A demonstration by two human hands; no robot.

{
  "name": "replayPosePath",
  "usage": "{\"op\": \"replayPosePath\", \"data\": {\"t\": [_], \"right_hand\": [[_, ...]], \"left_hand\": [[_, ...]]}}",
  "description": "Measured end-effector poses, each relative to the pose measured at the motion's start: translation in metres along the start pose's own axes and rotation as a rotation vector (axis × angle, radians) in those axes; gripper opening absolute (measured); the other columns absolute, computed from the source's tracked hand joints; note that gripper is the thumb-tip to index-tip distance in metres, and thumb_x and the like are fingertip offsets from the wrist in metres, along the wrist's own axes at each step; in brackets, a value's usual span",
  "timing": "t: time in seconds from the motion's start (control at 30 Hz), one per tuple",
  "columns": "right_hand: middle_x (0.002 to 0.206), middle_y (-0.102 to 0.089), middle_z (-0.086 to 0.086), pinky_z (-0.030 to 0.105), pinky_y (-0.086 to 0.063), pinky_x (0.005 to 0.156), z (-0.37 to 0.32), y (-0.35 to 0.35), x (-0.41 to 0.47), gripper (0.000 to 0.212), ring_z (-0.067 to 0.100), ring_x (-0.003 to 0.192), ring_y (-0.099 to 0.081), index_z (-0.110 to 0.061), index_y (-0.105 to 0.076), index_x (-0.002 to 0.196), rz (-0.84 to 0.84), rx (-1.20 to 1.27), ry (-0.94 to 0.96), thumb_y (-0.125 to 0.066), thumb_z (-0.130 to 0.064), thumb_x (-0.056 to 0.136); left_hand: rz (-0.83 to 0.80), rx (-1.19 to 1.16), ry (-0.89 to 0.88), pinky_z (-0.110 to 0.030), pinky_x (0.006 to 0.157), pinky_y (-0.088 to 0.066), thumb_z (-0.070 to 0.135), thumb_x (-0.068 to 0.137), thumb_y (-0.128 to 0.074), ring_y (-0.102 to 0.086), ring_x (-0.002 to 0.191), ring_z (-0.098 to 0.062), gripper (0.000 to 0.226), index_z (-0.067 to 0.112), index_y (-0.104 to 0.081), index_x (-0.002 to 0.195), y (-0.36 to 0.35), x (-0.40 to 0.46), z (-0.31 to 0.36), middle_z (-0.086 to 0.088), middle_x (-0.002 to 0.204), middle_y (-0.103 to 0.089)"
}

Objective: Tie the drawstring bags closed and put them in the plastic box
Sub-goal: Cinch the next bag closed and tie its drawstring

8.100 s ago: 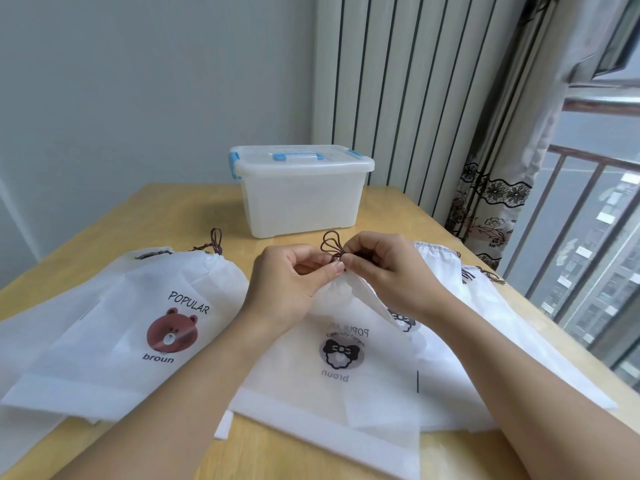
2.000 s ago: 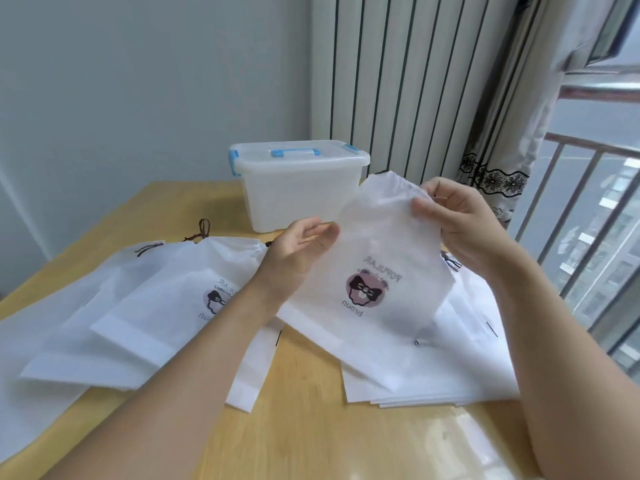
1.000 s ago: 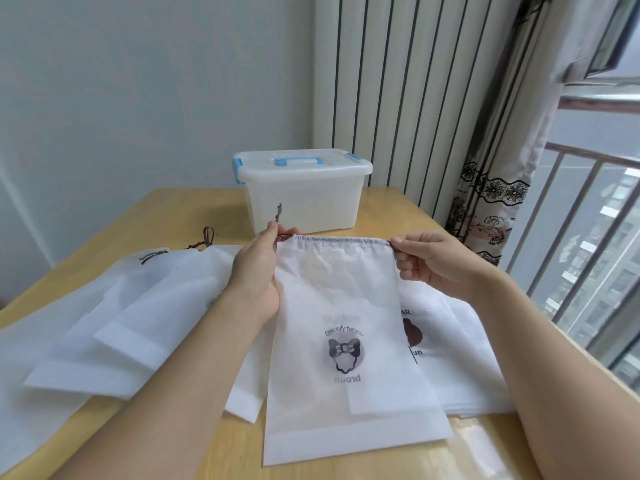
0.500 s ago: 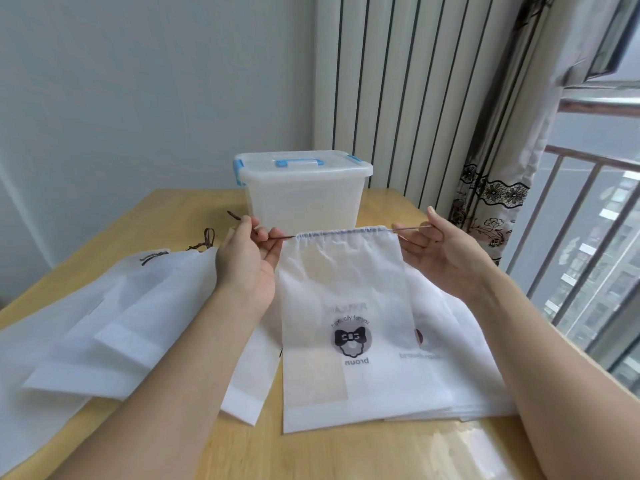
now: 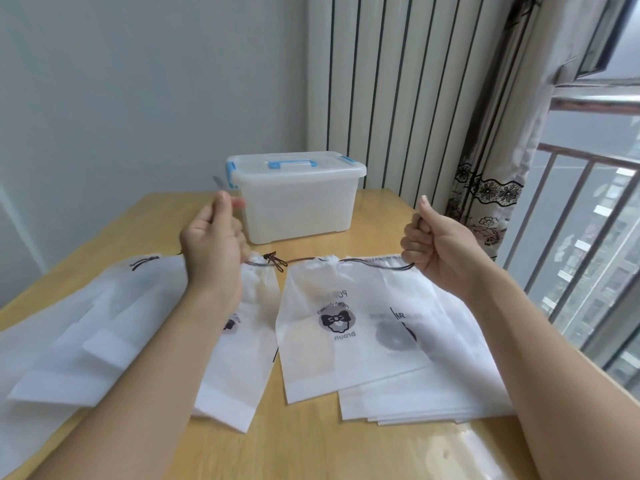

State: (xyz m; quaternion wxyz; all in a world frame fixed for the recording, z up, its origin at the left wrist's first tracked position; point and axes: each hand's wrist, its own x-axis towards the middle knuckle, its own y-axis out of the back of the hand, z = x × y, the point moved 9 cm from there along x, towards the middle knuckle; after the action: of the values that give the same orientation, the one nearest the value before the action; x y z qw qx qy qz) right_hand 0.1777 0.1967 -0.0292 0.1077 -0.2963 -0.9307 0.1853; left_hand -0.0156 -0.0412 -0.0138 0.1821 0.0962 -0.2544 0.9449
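Plastic box [image 5: 298,199] behind the drawstring bags [image 5: 332,327] on the table [image 5: 311,441], apparently lidded.

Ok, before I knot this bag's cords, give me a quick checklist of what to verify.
1. Bag mouth cinched: ok, the top of the bow-print bag is gathered narrow.
2. Right hand grip on the cord: ok, fist closed round it.
3. Left hand grip on the other cord end: cannot tell, motion blur.
4. Cords clear of the neighbouring tied bag: cannot tell, its knot sits right beside the left cord.
5. Plastic box ready to receive bags: not ok, the lid is on.
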Motion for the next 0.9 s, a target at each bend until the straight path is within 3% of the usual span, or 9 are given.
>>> {"op": "replayPosePath", "data": {"t": [0.17,0.23,0.33,0.47,0.6,0.67,0.73,0.8,0.9], "right_hand": [[0.071,-0.063,0.006,0.024,-0.043,0.062,-0.009,-0.083,-0.039,0.01,0.017,0.065,-0.052,-0.013,-0.073,0.081,-0.413,-0.234,0.234,-0.067,-0.015,0.087],[0.086,-0.075,0.006,0.024,-0.049,0.073,-0.017,-0.104,-0.053,0.012,0.018,0.08,-0.067,-0.008,-0.077,0.092,-0.441,-0.345,0.421,-0.068,-0.004,0.086],[0.095,-0.076,0.005,0.025,-0.048,0.088,-0.02,-0.118,-0.064,0.021,0.018,0.099,-0.066,-0.002,-0.075,0.106,-0.446,-0.559,0.655,-0.064,0.008,0.09],[0.106,-0.076,0.004,0.028,-0.042,0.105,-0.008,-0.108,-0.055,0.029,0.017,0.128,-0.055,-0.01,-0.077,0.11,-0.349,-0.696,0.608,-0.058,0.004,0.093],[0.101,-0.077,0.002,0.021,-0.048,0.088,0.001,-0.1,-0.044,0.039,0.012,0.1,-0.069,0.001,-0.072,0.116,-0.349,-0.615,0.44,-0.044,0.017,0.095],[0.087,-0.076,0.002,0.026,-0.05,0.081,0.005,-0.098,-0.038,0.037,0.013,0.082,-0.069,-0.001,-0.073,0.115,-0.335,-0.648,0.429,-0.046,0.014,0.096],[0.083,-0.073,0.015,0.034,-0.051,0.073,0.007,-0.098,-0.035,0.032,0.018,0.069,-0.066,-0.005,-0.074,0.112,-0.345,-0.673,0.449,-0.05,0.008,0.096],[0.087,-0.075,0.017,0.034,-0.052,0.072,0.007,-0.098,-0.035,0.03,0.021,0.069,-0.068,-0.005,-0.074,0.11,-0.338,-0.704,0.484,-0.052,0.009,0.096],[0.096,-0.079,0.004,0.027,-0.055,0.076,0.001,-0.091,-0.037,0.033,0.014,0.081,-0.074,-0.01,-0.071,0.117,-0.231,-0.88,0.577,-0.056,0.01,0.095]], "left_hand": [[-0.305,0.124,0.174,-0.017,0.039,-0.015,0.032,0.105,-0.043,-0.018,0.041,-0.005,0.038,0.015,-0.061,0.076,-0.058,-0.048,-0.025,0.009,0.052,-0.023],[-0.396,0.165,0.198,-0.018,0.039,-0.021,0.029,0.107,-0.039,-0.021,0.042,-0.005,0.037,0.014,-0.06,0.081,-0.073,-0.064,-0.03,0.011,0.053,-0.025],[-0.469,0.16,0.298,-0.017,0.042,-0.029,0.031,0.107,-0.04,-0.027,0.044,-0.005,0.032,0.014,-0.06,0.088,-0.079,-0.082,-0.038,0.013,0.054,-0.03],[-0.517,0.086,0.381,-0.018,0.04,-0.022,0.014,0.105,-0.04,-0.02,0.048,-0.008,0.018,0.01,-0.053,0.094,-0.083,-0.088,-0.043,0.009,0.054,-0.028],[-0.553,-0.055,0.516,-0.018,0.037,-0.015,0.011,0.101,-0.037,-0.019,0.049,-0.009,0.023,0.013,-0.046,0.08,-0.088,-0.094,-0.05,0.002,0.059,-0.033],[-0.568,-0.08,0.527,-0.02,0.04,-0.012,0.021,0.1,-0.035,-0.021,0.049,-0.01,0.028,0.013,-0.05,0.078,-0.089,-0.095,-0.052,-0.001,0.062,-0.035],[-0.599,0.002,0.475,-0.02,0.041,-0.011,0.039,0.1,-0.04,-0.021,0.048,-0.01,0.036,0.012,-0.053,0.08,-0.09,-0.095,-0.052,-0.001,0.061,-0.037],[-0.593,0.103,0.416,-0.018,0.039,-0.015,0.048,0.096,-0.053,-0.023,0.044,-0.009,0.039,0.013,-0.053,0.079,-0.088,-0.092,-0.054,0.0,0.059,-0.038],[-0.57,0.179,0.396,-0.019,0.039,-0.019,0.035,0.1,-0.053,-0.029,0.042,-0.009,0.034,0.013,-0.053,0.074,-0.085,-0.093,-0.058,-0.002,0.058,-0.043]]}}
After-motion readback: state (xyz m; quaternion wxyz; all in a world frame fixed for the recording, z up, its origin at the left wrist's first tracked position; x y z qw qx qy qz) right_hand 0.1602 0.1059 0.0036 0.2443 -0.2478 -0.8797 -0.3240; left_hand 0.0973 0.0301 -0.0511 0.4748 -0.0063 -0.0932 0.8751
